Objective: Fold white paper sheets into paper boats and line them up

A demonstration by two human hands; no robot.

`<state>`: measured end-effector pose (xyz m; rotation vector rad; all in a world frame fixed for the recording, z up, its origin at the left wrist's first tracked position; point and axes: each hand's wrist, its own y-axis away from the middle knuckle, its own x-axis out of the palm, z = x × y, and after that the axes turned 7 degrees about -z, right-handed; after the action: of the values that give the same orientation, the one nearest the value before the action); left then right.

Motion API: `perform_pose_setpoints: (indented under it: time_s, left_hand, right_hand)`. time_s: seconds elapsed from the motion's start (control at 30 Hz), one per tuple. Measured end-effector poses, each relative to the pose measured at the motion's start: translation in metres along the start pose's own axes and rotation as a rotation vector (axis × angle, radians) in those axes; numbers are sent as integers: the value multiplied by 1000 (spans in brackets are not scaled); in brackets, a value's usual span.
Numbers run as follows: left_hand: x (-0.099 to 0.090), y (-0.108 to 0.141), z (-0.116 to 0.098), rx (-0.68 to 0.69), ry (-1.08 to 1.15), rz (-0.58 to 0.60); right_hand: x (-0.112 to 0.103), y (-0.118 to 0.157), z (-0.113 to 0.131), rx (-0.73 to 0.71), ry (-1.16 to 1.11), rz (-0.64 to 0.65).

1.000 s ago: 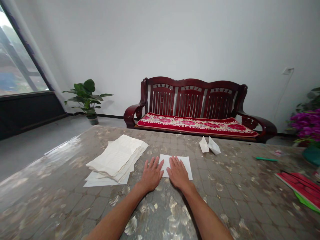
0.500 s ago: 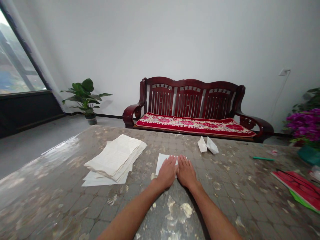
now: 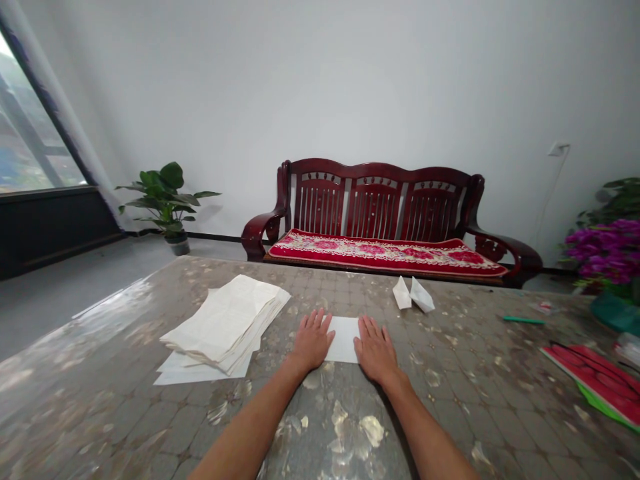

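Note:
A small white sheet of paper (image 3: 342, 339) lies flat on the patterned table (image 3: 200, 427). My left hand (image 3: 313, 339) rests palm down over its left edge, fingers spread. Over the right edge lies my right hand (image 3: 376, 348), also flat with its fingers apart. The middle of the sheet shows between the two hands. To the left is a stack of larger white paper (image 3: 227, 320). Two folded white paper shapes, one (image 3: 401, 293) beside the other (image 3: 422, 295), stand beyond my right hand.
A green pen (image 3: 523, 320) lies on the right, near glasses on a red book (image 3: 595, 377). Purple flowers (image 3: 603, 250) in a teal pot stand at the right edge. Behind the table are a wooden bench (image 3: 375, 207) and a potted plant (image 3: 167, 200).
My hands have slid apart from the middle of the small sheet to its two side edges, baring its centre. The camera view has shifted slightly.

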<state>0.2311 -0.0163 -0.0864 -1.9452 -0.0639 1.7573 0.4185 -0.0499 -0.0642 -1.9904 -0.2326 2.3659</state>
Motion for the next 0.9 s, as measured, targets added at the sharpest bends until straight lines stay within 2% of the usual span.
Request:
perform_pose_setpoints:
  time_s: [0.3,0.43,0.53,0.67,0.8,0.9]
  left_hand:
    - [-9,-2,27,-115,-64,35]
    - [-10,-3,39,-160,-39,48]
    - [-12,-3,43,-213,59,70]
    - [-19,-2,35,-319,219,95]
    - [-23,-10,18,-446,379,109]
    - [-24,-25,13,-560,608,82]
  right_hand:
    - [-3,6,-23,69,33,-8]
    - [3,7,-31,68,14,-74]
    - [7,6,-40,85,-52,-131]
    - [8,5,-48,114,-180,-172]
    - [6,8,-44,27,-193,-200]
    - [5,10,-39,-4,-167,-191]
